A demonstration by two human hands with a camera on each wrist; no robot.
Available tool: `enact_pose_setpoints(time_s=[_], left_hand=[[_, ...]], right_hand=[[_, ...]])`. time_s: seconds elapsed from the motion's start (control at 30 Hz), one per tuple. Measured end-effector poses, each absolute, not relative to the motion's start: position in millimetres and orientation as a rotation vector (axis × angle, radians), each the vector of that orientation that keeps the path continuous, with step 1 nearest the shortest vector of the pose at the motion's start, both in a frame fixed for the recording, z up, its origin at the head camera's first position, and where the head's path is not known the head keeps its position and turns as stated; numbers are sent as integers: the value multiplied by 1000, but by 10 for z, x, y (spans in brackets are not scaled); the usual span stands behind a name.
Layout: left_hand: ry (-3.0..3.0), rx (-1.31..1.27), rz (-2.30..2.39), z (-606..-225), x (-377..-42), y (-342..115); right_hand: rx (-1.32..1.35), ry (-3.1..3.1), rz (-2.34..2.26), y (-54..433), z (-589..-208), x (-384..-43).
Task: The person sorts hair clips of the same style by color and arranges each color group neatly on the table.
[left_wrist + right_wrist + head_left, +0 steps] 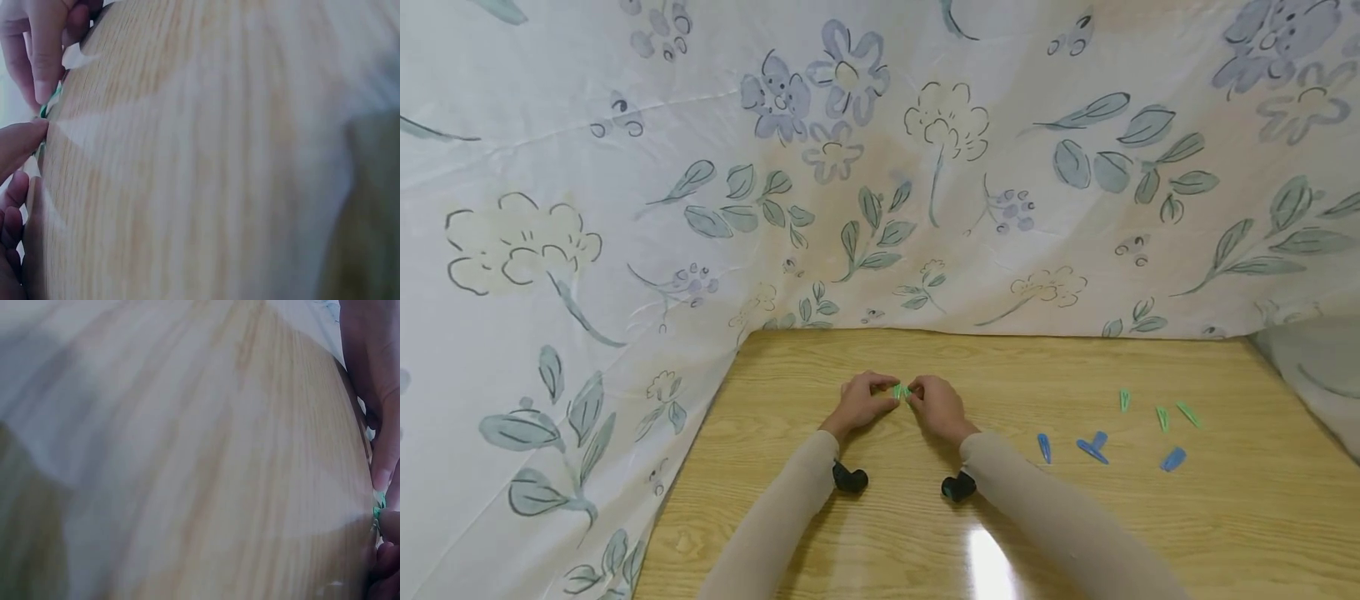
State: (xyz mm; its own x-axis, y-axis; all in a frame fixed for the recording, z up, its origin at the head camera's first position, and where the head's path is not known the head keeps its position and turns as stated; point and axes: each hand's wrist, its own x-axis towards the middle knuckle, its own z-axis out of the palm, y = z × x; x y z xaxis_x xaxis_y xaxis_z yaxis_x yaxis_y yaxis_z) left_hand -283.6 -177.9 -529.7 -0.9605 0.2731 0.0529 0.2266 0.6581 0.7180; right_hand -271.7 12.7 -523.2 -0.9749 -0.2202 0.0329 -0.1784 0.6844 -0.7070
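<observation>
Small green hair clips (900, 392) lie close together near the far part of the wooden table, between my two hands. My left hand (863, 402) comes from the left, its thumb and index finger on either side of a green clip. From the right, my right hand (938, 405) pinches a green clip at its fingertips, right beside the left fingers. In the left wrist view, a bit of green clip (55, 97) shows by the right index finger. Green also peeks out between the fingertips in the right wrist view (379, 503); the rest is hidden by the fingers.
To the right lie several loose clips: green ones (1124, 400) farther back and blue ones (1092, 451) nearer. The wooden table (760, 467) meets a flower-patterned cloth (880, 250) at its back and left. Light glares off the table's front.
</observation>
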Motion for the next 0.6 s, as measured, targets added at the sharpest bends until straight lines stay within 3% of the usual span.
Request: enact_pose_setpoints(time_s=[0.6], left_hand=[[2821,424,1194,-5290,-2858,-1740]], right_hand=[[-287,2832,-1250,140,-5227,-2771]])
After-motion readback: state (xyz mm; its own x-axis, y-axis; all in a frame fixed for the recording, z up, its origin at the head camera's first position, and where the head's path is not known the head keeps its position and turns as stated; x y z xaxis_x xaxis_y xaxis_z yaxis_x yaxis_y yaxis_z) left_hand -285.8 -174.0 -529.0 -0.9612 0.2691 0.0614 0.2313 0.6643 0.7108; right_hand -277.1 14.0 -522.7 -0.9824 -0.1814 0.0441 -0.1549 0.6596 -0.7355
